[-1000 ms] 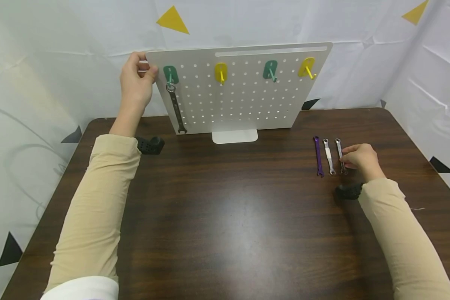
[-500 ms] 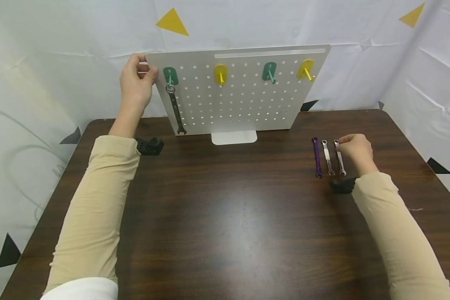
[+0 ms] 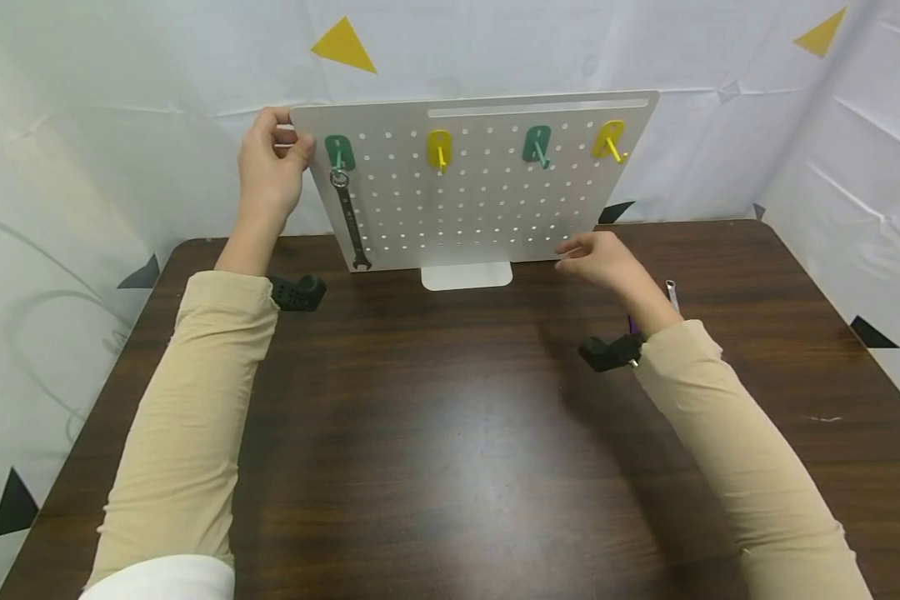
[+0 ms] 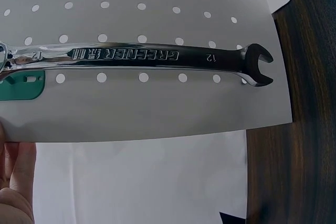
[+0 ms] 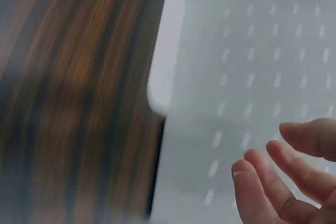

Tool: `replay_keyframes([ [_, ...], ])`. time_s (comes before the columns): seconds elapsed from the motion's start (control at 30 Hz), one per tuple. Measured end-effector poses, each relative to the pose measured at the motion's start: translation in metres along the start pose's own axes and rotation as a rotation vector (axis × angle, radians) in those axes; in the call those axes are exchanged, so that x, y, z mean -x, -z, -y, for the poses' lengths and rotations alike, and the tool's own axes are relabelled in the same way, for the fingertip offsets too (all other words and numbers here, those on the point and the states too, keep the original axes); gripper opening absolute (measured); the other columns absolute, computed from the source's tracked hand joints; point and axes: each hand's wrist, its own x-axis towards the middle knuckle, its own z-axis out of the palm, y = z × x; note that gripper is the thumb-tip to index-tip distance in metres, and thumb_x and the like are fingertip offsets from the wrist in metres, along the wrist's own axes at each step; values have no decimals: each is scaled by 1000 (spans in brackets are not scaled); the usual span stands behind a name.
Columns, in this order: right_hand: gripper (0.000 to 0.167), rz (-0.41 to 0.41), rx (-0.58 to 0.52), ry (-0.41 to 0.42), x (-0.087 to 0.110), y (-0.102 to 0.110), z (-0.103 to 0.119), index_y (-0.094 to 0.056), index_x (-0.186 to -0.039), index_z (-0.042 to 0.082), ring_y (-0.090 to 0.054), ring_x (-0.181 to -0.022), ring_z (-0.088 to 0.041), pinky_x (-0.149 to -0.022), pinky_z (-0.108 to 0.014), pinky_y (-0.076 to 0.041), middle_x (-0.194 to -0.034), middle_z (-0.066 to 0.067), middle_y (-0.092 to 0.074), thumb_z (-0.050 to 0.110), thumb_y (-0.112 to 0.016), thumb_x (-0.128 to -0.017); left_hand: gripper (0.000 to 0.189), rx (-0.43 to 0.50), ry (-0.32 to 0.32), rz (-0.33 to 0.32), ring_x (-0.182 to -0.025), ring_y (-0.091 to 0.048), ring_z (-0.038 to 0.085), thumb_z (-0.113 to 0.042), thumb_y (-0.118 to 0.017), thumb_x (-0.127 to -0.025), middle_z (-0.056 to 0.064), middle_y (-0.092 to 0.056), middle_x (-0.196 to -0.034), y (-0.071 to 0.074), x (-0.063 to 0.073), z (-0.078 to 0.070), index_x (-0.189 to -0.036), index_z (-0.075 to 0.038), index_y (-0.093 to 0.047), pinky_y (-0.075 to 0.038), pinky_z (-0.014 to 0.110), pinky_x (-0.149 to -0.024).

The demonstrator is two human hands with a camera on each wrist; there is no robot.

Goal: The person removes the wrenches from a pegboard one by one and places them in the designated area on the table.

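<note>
The table [image 3: 450,433] spreads below both hands, and the board [image 3: 472,190] stands towards its far side, between them, on a flat foot [image 3: 467,277]. The board looks stiff and thin, probably light enough to shift if pushed; its side edge, near an upper corner, offers a sound hold.

There the left hand [image 3: 272,171] grips it, thumb at the front. The right hand [image 3: 600,260] is relaxed, its fingers bent and parted from the thumb, with nothing between them; it hovers by the board's lower corner on its own side, and whether it touches I cannot tell.

Below the left hand, the hanging wrench [image 4: 152,56] dangles by its ring from a green hook [image 3: 339,153], open end down. On the table by the right wrist, partly hidden, lie the purple wrench [image 3: 632,324] to its left and the silver wrench [image 3: 672,293] to its right. All three should be rigid, hard to damage, rather slippery where polished, and best pinched mid-shank.

Smallest, the other hooks [image 3: 438,152] sit between the left hand and a spot above the right.
</note>
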Motion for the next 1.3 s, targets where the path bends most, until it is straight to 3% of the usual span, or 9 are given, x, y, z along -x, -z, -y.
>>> replay_keyframes([
  [0.13, 41, 60, -110, 53, -1, -19, 31, -50, -132, -5, -56, -117, -36, -100, -45, -51, -134, -28, -52, 13, -52, -95, 25, -2, -2, 0, -85, -48, 0, -21, -56, -95, -13, -46, -91, 0, -1, 0, -119, -14, -56, -53, 22, -92],
  [0.37, 36, 76, -179, 156, -9, -47, 63, -54, -130, 0, -58, -112, -30, -97, -40, -53, -129, -22, -56, 12, -52, -96, 25, -8, -6, -9, -85, -48, 1, -20, -56, -95, -13, -46, -92, 1, -1, 2, -120, -14, -56, -53, 22, -90],
  [0.53, 37, 102, -230, 215, -14, -61, 79, -53, -130, 0, -57, -117, -31, -99, -39, -52, -129, -21, -57, 10, -54, -95, 26, -16, -5, -13, -85, -48, 1, -20, -56, -96, -12, -47, -93, 2, -1, 3, -121, -14, -56, -53, 22, -90],
  [0.73, 37, 78, -305, 292, -24, -73, 97, -53, -131, -1, -56, -122, -28, -103, -37, -49, -131, -19, -57, 12, -54, -95, 27, -28, -17, -15, -87, -47, 1, -20, -55, -96, -13, -45, -93, 2, 1, 2, -122, -13, -55, -53, 22, -91],
  [1.0, 36, 61, -435, 344, -34, -91, 122, -54, -130, 2, -56, -122, -24, -105, -35, -47, -131, -15, -58, 9, -56, -95, 27, -18, -15, -12, -85, -47, 0, -21, -55, -96, -13, -45, -92, 3, 2, 2, -121, -13, -55, -53, 21, -90],
  [1.3, 40, 65, -484, 381, -44, -112, 139, -50, -134, 1, -54, -126, -27, -105, -30, -48, -137, -15, -54, -1, -54, -94, 26, -12, -13, -19, -84, -47, 1, -19, -56, -96, -13, -45, -91, 5, 2, 2, -121, -12, -55, -52, 21, -88],
])
